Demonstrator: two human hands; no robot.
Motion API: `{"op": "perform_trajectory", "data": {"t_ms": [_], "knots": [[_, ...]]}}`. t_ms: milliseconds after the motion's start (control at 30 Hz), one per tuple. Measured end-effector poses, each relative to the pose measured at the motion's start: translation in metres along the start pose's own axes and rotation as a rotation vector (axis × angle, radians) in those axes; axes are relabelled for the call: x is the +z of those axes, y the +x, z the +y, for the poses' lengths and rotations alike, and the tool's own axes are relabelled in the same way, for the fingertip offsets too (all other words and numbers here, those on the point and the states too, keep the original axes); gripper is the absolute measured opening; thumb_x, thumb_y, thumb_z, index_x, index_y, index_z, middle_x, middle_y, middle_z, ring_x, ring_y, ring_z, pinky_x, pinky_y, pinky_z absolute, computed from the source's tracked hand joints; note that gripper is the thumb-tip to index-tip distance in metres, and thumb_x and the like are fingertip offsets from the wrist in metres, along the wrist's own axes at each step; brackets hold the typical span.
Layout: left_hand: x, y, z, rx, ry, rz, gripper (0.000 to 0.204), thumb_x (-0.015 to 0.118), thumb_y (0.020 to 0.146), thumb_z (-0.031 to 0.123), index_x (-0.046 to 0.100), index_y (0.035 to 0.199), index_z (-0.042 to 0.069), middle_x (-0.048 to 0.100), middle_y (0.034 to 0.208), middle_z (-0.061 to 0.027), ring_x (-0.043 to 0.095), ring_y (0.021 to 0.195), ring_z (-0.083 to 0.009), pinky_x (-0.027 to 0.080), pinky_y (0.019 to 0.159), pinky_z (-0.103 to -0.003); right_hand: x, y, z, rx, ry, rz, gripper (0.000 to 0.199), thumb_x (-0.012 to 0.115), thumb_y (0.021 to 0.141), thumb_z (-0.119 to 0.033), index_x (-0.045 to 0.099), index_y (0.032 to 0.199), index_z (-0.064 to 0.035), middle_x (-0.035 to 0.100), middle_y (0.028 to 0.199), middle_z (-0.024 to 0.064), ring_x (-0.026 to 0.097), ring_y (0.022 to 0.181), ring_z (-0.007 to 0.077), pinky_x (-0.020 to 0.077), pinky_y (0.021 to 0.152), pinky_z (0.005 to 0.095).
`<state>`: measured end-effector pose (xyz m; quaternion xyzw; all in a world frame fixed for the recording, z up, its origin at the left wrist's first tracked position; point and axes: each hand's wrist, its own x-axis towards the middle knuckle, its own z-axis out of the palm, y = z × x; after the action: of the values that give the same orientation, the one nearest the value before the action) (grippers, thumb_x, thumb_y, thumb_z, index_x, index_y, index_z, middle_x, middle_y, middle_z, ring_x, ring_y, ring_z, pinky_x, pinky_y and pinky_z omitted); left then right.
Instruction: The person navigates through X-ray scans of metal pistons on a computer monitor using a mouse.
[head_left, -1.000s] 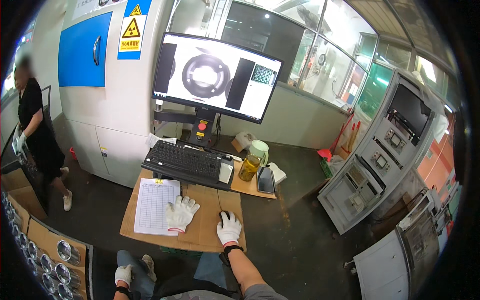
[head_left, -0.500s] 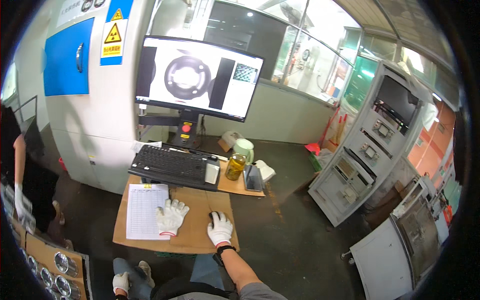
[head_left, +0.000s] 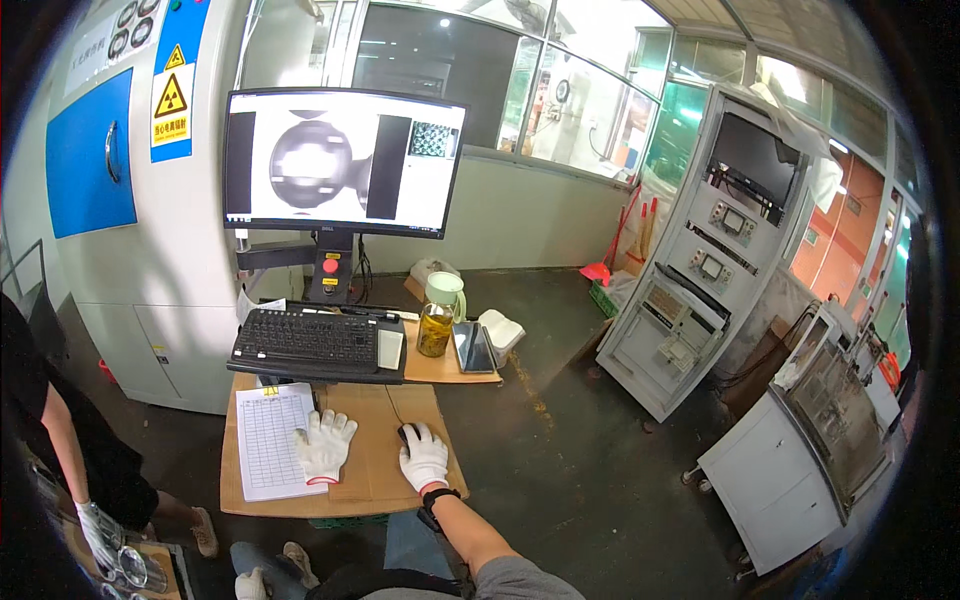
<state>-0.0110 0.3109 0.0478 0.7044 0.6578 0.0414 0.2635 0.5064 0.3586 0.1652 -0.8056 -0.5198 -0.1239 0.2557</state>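
Hiding mouse [head_left: 404, 432]: gloved right hand [head_left: 424, 460]

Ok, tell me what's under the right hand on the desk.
A dark computer mouse peeks out from under the gloved right hand, its cable running toward the keyboard. The glove covers most of the mouse; its buttons cannot be seen.

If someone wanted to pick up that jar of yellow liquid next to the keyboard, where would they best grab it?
Probably by the glass body of the jar, below its pale green lid, coming from the front right. It stands upright, the keyboard crowds its left, and the phone leans close at its right.
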Motion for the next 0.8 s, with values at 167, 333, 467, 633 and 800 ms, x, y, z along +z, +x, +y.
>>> {"op": "perform_trajectory", "data": {"t_ms": [167,333,467,633,800], "knots": [[-0.006,-0.002,0.008,0.01,-0.039,-0.027,0.025,0.049,0.09,0.008,0.062,0.111,0.014,0.065,0.081,-0.0201,0.063,0.074,-0.0379,0.049,0.064,-0.05,-0.001,0.0,0.001,0.003,-0.017,0.01,0.047,0.063,0.08,-0.027,0.054,0.125,-0.0202,0.052,0.129,0.0095,0.057,0.101,0.0362,0.0469,0.087,0.0499],[0.0,0.002,-0.002,-0.024,-0.002,-0.038,0.025,0.048,0.091,0.009,0.062,0.111,0.016,0.065,0.082,-0.0214,0.063,0.076,-0.0387,0.049,0.065,-0.05,-0.001,0.0,-0.001,-0.004,-0.014,0.013,0.046,0.063,0.08,-0.027,0.054,0.125,-0.0201,0.052,0.129,0.01,0.057,0.1,0.0363,0.0468,0.087,0.0501],[-0.006,-0.002,0.007,-0.004,-0.022,-0.031,0.023,0.045,0.094,0.013,0.062,0.109,0.017,0.065,0.084,-0.0219,0.063,0.077,-0.0395,0.049,0.066,-0.051,-0.003,-0.001,-0.001,-0.001,-0.015,0.0,0.047,0.063,0.08,-0.026,0.054,0.125,-0.0198,0.052,0.128,0.0102,0.057,0.099,0.0364,0.0471,0.086,0.05],[-0.006,-0.004,0.008,-0.01,-0.053,-0.009,0.023,0.042,0.096,0.017,0.063,0.107,0.015,0.065,0.085,-0.022,0.063,0.076,-0.0402,0.049,0.066,-0.051,-0.004,0.0,-0.001,-0.006,-0.015,0.001,0.047,0.063,0.08,-0.025,0.055,0.125,-0.0199,0.053,0.127,0.0101,0.058,0.099,0.0361,0.0477,0.085,0.0492],[0.017,0.01,-0.022,-0.004,0.089,0.029,0.023,0.043,0.095,0.014,0.063,0.106,0.017,0.066,0.086,-0.0204,0.063,0.079,-0.0386,0.05,0.068,-0.05,-0.006,0.001,-0.006,-0.014,-0.013,0.01,0.046,0.064,0.079,-0.025,0.055,0.125,-0.0199,0.053,0.127,0.0098,0.058,0.099,0.0357,0.0479,0.085,0.049]]}}
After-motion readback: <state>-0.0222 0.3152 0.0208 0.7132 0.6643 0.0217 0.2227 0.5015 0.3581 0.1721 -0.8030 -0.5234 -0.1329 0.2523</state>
